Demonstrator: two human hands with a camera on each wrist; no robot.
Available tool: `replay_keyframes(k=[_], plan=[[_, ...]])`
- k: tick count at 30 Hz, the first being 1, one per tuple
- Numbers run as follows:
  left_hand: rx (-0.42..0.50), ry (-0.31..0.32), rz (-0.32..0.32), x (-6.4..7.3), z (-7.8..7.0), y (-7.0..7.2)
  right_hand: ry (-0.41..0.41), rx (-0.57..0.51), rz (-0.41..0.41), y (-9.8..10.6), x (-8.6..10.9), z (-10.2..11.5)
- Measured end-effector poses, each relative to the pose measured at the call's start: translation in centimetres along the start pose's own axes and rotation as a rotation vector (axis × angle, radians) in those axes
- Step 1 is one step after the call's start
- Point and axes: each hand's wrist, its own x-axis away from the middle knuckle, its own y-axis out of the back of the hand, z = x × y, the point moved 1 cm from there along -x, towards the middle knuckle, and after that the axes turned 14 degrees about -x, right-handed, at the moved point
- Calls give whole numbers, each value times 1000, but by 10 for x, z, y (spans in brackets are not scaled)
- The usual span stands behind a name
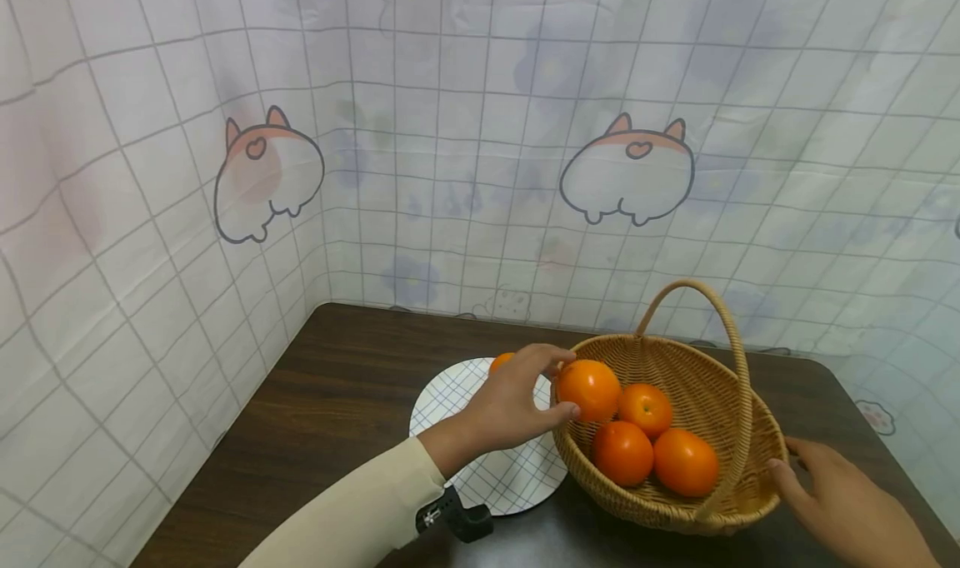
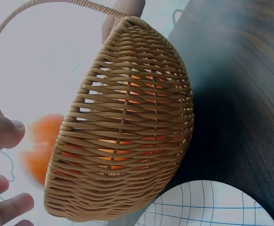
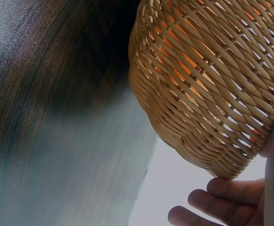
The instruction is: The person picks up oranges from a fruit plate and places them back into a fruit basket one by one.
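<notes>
A wicker basket [image 1: 705,393] with a tall arched handle stands on the table's right side, with several oranges [image 1: 686,462] inside. My left hand [image 1: 517,397] is at its left rim, thumb and fingers spread beside the topmost orange [image 1: 591,391]. In the left wrist view the fingers stand apart from that blurred orange [image 2: 40,162], with the thumb close to its edge. At the basket's right end my right hand [image 1: 843,493] grips the rim, thumb on top and fingertips against the outside weave. A round white plate [image 1: 510,480] with grid lines lies under my left forearm.
Another orange [image 1: 500,361] shows on the plate's far side, partly hidden by my left hand. The dark wooden table [image 1: 322,385] meets cloth-covered walls [image 1: 465,176] at the back and left. A black band [image 1: 457,514] is on my left wrist.
</notes>
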Motion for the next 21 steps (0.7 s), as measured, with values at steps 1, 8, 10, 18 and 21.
replay_keyframes(k=[1,8,10,18,21], plan=[[0,4,4,0,0,0,6,1,-2,0,0,-1],[-14,30,13,2,6,-3,32,8,-16,1,3,-1],[-25,33,13,3,10,-4,34,6,-16,1,4,0],[-32,106,9,9,25,-4,75,-1,-55,0,3,2],[-27,132,4,12,30,-2,86,-2,-59,0,2,3]])
